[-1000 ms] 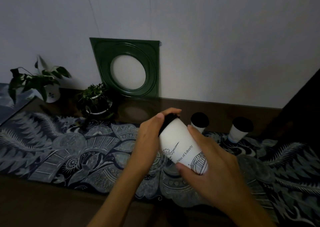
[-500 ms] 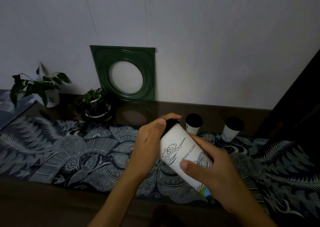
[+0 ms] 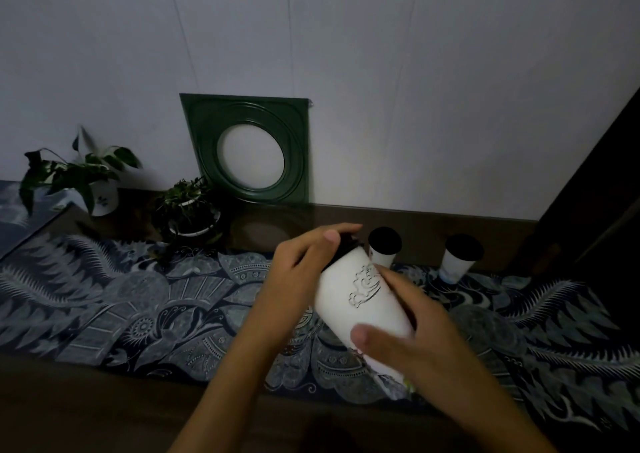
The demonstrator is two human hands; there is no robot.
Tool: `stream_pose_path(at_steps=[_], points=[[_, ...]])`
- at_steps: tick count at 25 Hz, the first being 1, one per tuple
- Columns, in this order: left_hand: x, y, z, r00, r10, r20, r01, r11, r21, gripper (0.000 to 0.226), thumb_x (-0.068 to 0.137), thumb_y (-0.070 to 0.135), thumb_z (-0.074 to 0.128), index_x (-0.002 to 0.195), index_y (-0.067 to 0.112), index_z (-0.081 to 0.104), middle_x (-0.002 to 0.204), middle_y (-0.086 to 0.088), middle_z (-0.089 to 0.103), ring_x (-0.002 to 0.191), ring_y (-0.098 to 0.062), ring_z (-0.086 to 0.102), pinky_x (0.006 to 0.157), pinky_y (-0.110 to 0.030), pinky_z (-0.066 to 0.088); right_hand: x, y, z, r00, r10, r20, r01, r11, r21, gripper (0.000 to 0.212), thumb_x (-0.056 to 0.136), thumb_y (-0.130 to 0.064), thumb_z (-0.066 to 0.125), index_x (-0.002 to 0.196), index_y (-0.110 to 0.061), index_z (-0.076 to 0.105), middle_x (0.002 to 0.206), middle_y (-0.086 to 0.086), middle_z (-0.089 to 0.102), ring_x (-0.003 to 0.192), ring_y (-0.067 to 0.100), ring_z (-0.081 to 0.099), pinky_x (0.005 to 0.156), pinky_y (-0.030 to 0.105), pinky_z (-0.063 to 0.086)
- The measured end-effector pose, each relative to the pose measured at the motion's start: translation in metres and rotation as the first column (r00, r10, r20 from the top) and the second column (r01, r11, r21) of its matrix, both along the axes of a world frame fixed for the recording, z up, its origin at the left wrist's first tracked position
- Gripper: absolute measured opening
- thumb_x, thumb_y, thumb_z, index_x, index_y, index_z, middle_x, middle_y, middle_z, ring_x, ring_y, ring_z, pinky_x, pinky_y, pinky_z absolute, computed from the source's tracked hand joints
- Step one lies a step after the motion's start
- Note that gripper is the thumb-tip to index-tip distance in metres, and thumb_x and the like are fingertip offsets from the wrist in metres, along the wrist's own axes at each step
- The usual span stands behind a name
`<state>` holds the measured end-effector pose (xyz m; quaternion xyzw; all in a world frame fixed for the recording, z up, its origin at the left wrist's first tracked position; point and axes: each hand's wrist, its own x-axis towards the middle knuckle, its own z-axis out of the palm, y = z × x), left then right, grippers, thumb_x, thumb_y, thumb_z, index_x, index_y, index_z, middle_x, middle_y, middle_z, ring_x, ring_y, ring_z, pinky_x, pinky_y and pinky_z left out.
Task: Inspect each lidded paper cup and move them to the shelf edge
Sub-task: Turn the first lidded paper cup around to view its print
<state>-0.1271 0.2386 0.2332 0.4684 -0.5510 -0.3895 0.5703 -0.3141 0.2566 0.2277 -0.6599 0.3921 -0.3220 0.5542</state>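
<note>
A tall white paper cup [image 3: 360, 300] with a black lid and a line drawing is tilted in the air above the patterned cloth. My left hand [image 3: 298, 279] grips its upper part, fingers curled over the lid. My right hand [image 3: 412, 342] holds its lower body, thumb across the front. Two more lidded white cups stand upright near the back wall: one [image 3: 383, 246] just behind the held cup, the other [image 3: 459, 258] further right.
A dark blue patterned cloth [image 3: 138, 307] covers the brown shelf [image 3: 86, 414]. A green square frame [image 3: 251, 148] leans on the wall. Two potted plants stand at the back left: a leafy one [image 3: 86, 179] and a small bushy one [image 3: 188, 210]. Dark furniture rises at right.
The cup has turned in my hands: the printed text has rotated out of sight and the cloud drawing now faces me. Both hands keep their hold in nearly the same place.
</note>
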Motion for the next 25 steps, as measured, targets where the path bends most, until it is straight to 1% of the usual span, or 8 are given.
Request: stream_pose_path(at_steps=[2, 5, 9, 12, 16, 18, 21, 25], points=[[0.002, 0.001, -0.004, 0.996, -0.047, -0.070, 0.043, 0.998, -0.047, 0.041, 0.095, 0.047, 0.048, 0.117, 0.026, 0.076, 0.117, -0.001, 0.077, 0.111, -0.020, 0.070, 0.093, -0.034, 0.058, -0.003, -0.002, 0.005, 0.961, 0.012, 0.277, -0.098, 0.949, 0.300, 0.062, 0.058, -0.055, 0.089, 0.116, -0.050, 0.068, 0.117, -0.011, 0.076, 0.101, 0.016, 0.075, 0.076, 0.028, 0.062], [-0.003, -0.001, -0.009, 0.989, 0.020, -0.145, -0.026, 0.999, -0.037, 0.038, 0.091, 0.046, 0.053, 0.110, 0.024, 0.079, 0.112, -0.003, 0.079, 0.107, -0.022, 0.072, 0.086, -0.032, 0.060, -0.002, 0.000, 0.007, 0.967, -0.015, 0.255, -0.069, 0.945, 0.318, 0.045, 0.068, -0.051, 0.082, 0.112, -0.049, 0.071, 0.117, -0.004, 0.077, 0.102, 0.019, 0.075, 0.080, 0.034, 0.062], [-0.010, -0.010, -0.010, 0.946, 0.265, -0.188, -0.240, 0.960, 0.147, 0.026, 0.085, 0.043, 0.060, 0.083, 0.032, 0.084, 0.089, 0.005, 0.082, 0.086, -0.015, 0.075, 0.070, -0.028, 0.060, -0.001, 0.009, 0.005, 0.874, -0.222, -0.433, 0.022, 0.907, -0.420, 0.078, 0.068, -0.077, 0.049, 0.140, -0.067, 0.018, 0.130, -0.031, 0.044, 0.105, -0.002, 0.057, 0.084, 0.024, 0.052], [-0.007, -0.011, -0.011, 0.957, 0.244, -0.153, -0.217, 0.960, 0.177, 0.027, 0.091, 0.041, 0.058, 0.085, 0.035, 0.083, 0.091, 0.007, 0.082, 0.085, -0.010, 0.075, 0.073, -0.031, 0.060, 0.004, 0.014, 0.001, 0.740, -0.324, -0.589, -0.156, 0.769, -0.619, 0.088, 0.072, -0.075, 0.041, 0.143, -0.056, -0.007, 0.131, -0.017, 0.038, 0.105, 0.009, 0.056, 0.081, 0.030, 0.055], [0.001, -0.005, -0.010, 0.985, 0.077, -0.155, -0.081, 0.997, -0.017, 0.038, 0.093, 0.049, 0.051, 0.112, 0.029, 0.077, 0.111, 0.003, 0.079, 0.102, -0.015, 0.073, 0.082, -0.026, 0.058, -0.003, 0.007, 0.008, 0.989, -0.084, -0.122, 0.066, 0.987, -0.145, 0.084, 0.063, -0.062, 0.073, 0.138, -0.064, 0.036, 0.124, -0.020, 0.064, 0.100, 0.007, 0.071, 0.075, 0.026, 0.062], [0.002, -0.003, -0.009, 0.980, 0.036, -0.193, -0.050, 0.996, -0.069, 0.043, 0.096, 0.047, 0.049, 0.119, 0.021, 0.074, 0.115, -0.004, 0.078, 0.106, -0.022, 0.072, 0.087, -0.031, 0.059, -0.006, 0.003, 0.013, 0.969, -0.035, 0.244, -0.012, 0.982, 0.188, 0.057, 0.064, -0.043, 0.085, 0.116, -0.056, 0.066, 0.114, -0.009, 0.076, 0.094, 0.014, 0.076, 0.068, 0.025, 0.062], [-0.004, -0.003, -0.006, 0.963, 0.108, -0.248, -0.127, 0.990, -0.063, 0.043, 0.091, 0.046, 0.052, 0.111, 0.018, 0.077, 0.108, -0.007, 0.079, 0.099, -0.024, 0.074, 0.082, -0.033, 0.061, -0.003, 0.002, 0.017, 0.924, -0.097, 0.369, -0.069, 0.909, 0.411, 0.028, 0.076, -0.035, 0.083, 0.104, -0.034, 0.078, 0.103, 0.008, 0.079, 0.076, 0.023, 0.078, 0.055, 0.028, 0.061], [-0.010, -0.007, 0.001, 0.940, 0.266, -0.216, -0.247, 0.963, 0.111, 0.030, 0.086, 0.043, 0.056, 0.089, 0.027, 0.082, 0.090, -0.003, 0.081, 0.080, -0.019, 0.073, 0.062, -0.030, 0.057, 0.001, 0.003, 0.013, 0.972, -0.160, -0.170, 0.128, 0.974, -0.187, 0.076, 0.068, -0.072, 0.068, 0.137, -0.059, 0.038, 0.128, -0.025, 0.054, 0.096, 0.002, 0.068, 0.064, 0.017, 0.058]])
